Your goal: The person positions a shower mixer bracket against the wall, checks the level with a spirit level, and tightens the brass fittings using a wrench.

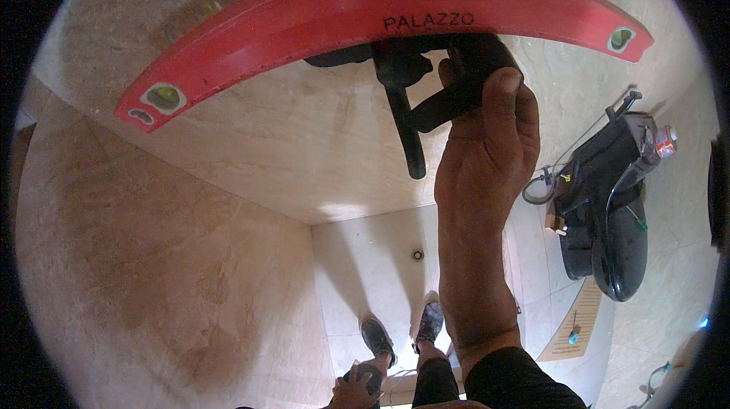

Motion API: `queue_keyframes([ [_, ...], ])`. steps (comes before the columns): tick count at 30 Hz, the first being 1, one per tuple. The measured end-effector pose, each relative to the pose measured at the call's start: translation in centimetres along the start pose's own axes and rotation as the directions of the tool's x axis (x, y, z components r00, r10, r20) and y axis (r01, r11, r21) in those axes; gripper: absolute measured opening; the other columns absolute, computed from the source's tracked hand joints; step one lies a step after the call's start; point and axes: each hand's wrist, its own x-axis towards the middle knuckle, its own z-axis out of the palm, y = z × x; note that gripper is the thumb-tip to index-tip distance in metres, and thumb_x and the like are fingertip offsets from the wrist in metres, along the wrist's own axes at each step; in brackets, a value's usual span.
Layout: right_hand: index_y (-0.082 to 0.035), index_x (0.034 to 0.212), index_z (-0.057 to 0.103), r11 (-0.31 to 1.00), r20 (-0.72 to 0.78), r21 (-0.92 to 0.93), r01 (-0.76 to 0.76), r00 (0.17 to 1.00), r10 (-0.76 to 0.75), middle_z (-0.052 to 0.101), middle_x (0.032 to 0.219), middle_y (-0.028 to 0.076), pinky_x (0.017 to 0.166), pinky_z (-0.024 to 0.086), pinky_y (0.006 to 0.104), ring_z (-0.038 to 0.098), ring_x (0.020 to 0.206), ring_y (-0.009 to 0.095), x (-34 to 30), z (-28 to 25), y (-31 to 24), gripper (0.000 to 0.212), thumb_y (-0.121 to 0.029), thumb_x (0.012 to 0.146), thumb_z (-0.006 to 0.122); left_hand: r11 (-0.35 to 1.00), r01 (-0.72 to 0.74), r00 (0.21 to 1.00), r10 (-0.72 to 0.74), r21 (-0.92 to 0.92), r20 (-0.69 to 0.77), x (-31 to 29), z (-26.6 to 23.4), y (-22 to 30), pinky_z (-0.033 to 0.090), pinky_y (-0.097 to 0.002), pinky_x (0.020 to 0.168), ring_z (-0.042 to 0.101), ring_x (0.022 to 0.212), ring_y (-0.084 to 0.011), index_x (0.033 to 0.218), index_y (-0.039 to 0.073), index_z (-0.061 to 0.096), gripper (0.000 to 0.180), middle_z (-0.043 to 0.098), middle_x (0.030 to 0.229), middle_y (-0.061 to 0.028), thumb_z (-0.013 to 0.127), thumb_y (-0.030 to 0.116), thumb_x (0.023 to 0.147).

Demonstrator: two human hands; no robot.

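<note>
A long red spirit level (304,25) with yellow-green vials spans the upper part of the view, in front of the beige stone-look wall. Directly under it is a black wall-mounted mixer tap (399,66) with a thin lever hanging down. My right hand (490,116) is closed around the black right end of this fitting, thumb in front, close below the level's lower edge. Down at the bottom, my left hand (353,391) lies with fingers apart on my dark-clothed left knee; part of it is cut off by the frame.
A black toilet (623,234) stands at the right, with a small can (664,141) on it and a hose beside it. A cardboard sheet (574,325) lies on the pale tiled floor (342,257). There is a small round drain (417,255) near my shoes.
</note>
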Motion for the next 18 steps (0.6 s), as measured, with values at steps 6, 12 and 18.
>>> queue_keyframes([
  [6, 0.003, 0.119, 0.059, 0.998, 0.021, 0.064, 0.012, 1.0, -0.014, 0.068, 0.112, 0.018, 0.097, 0.057, 0.0397, 0.068, 0.107, 0.024, 0.0, 0.0, 0.3, 0.031, -0.025, 0.106, 0.054, 1.0, -0.009, 1.0, 0.009, -0.003, -0.005, -0.2, -1.0, 0.2, 0.045, -0.0684, 0.099, 0.044, 0.13, -0.0539, 0.15, 0.026, 0.043, 0.089, 0.027, 0.161, -0.0194, 0.068, 0.072, 0.078],
  [12, 0.004, 0.115, 0.058, 0.995, -0.01, 0.099, 0.024, 1.0, -0.023, 0.069, 0.107, 0.017, 0.087, 0.058, 0.0369, 0.069, 0.1, 0.023, -0.1, 0.3, 0.3, 0.029, -0.022, 0.102, 0.061, 1.0, -0.02, 1.0, 0.02, -0.02, -0.003, -0.3, -1.2, -0.1, 0.045, -0.0682, 0.1, 0.044, 0.13, -0.0539, 0.149, 0.026, 0.044, 0.088, 0.027, 0.16, -0.0197, 0.069, 0.071, 0.078],
  [18, 0.002, 0.115, 0.058, 0.998, -0.022, 0.065, 0.01, 1.0, -0.009, 0.069, 0.107, 0.017, 0.087, 0.058, 0.0377, 0.069, 0.1, 0.024, 0.0, 0.1, 0.2, 0.028, -0.023, 0.102, 0.062, 0.999, -0.028, 1.0, 0.028, -0.027, 0.002, -0.4, -1.3, -0.3, 0.045, -0.068, 0.1, 0.044, 0.129, -0.0539, 0.149, 0.025, 0.045, 0.087, 0.028, 0.16, -0.0199, 0.069, 0.07, 0.078],
])
